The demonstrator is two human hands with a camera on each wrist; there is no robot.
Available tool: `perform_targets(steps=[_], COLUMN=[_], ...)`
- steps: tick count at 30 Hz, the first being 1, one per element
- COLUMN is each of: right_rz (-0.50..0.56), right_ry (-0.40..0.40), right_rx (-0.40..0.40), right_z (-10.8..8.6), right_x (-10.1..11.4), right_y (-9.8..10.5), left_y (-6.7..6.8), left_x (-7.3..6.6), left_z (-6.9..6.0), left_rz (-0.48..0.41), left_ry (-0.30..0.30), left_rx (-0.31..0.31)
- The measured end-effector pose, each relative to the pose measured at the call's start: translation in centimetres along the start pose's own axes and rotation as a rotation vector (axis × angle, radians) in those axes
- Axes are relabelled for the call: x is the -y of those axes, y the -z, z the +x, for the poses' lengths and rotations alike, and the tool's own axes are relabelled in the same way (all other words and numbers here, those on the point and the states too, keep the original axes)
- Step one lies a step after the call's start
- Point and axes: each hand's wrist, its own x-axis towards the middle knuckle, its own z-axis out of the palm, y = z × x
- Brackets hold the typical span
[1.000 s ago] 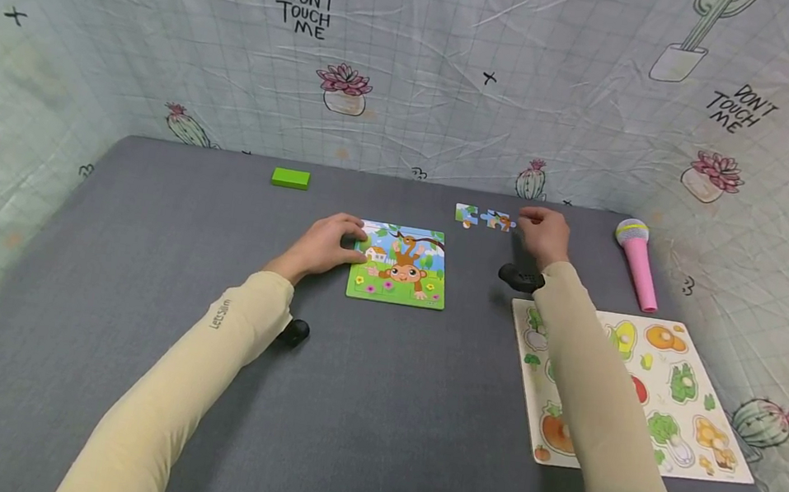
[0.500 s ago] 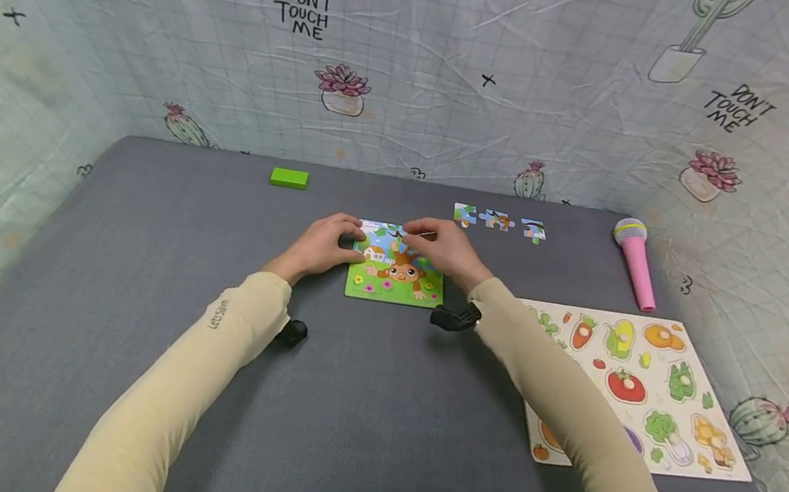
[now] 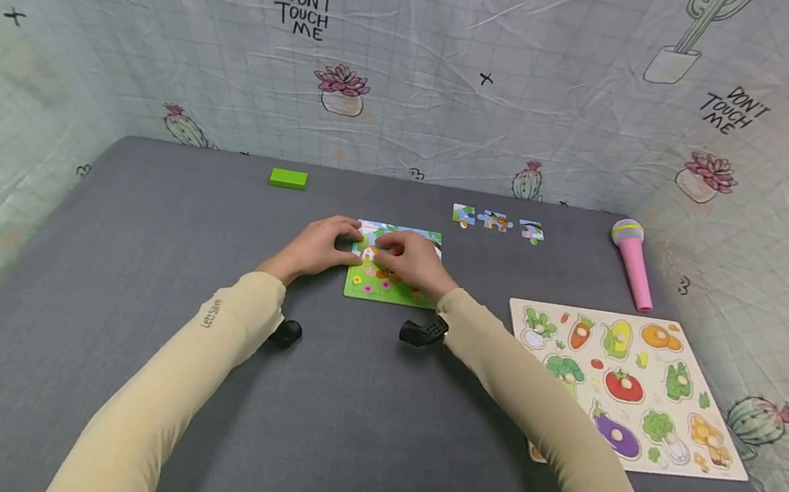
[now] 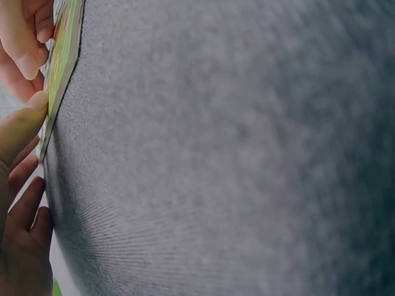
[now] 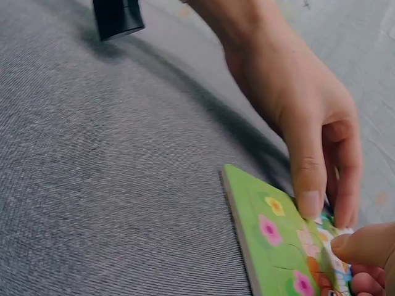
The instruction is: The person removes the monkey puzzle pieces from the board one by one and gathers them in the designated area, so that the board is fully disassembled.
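Observation:
A monkey-picture jigsaw puzzle (image 3: 370, 287) lies in its flat tray in the middle of the grey table. My left hand (image 3: 315, 246) holds the left edge, its thumb on the near part of that side and its fingers farther back. Over the left-middle of the picture, near the little house, my right hand (image 3: 413, 258) pinches at a puzzle piece with thumb and fingers; whether the piece is lifted is hard to see. In the right wrist view the flowered green border (image 5: 259, 225) shows beside the thumb. Three loose puzzle pieces (image 3: 495, 221) lie in a row behind, to the right.
A vegetable peg board (image 3: 640, 428) lies at the right, partly under the right sleeve. Behind it is a pink toy microphone (image 3: 634, 269). A green block (image 3: 288, 179) sits at the back left. A patterned cloth wall (image 3: 417, 74) borders the table.
My right hand has left a third loose piece at the back right and come over to the puzzle, then shifted left and nearer across it. My left hand stays at the puzzle's left edge.

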Motion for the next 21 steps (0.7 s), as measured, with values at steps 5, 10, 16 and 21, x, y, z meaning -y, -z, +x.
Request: perform_targets(steps=[5,10,16,21], right_rz=[-0.068,-0.144,-0.163,-0.168], right_ry=[0.087,0.127,0.12,0.127], right_rx=[0.009,0.036,0.065,0.086], right_z=[0.25,0.45,0.49,0.45], right_x=[0.15,0.31,0.6,0.82], right_y=[-0.28,-0.18,-0.15,-0.32], left_y=[0.09,0.03,-0.01,0.11], left_x=[0.11,0.05,0.05,-0.01], left_z=[-0.06,-0.15,-0.11,-0.13], left_rz=[0.015,0.016,0.021,0.026], left_ry=[-0.032,-0.039,-0.042,-0.035], left_rx=[0.014,0.036,0.046,0.049])
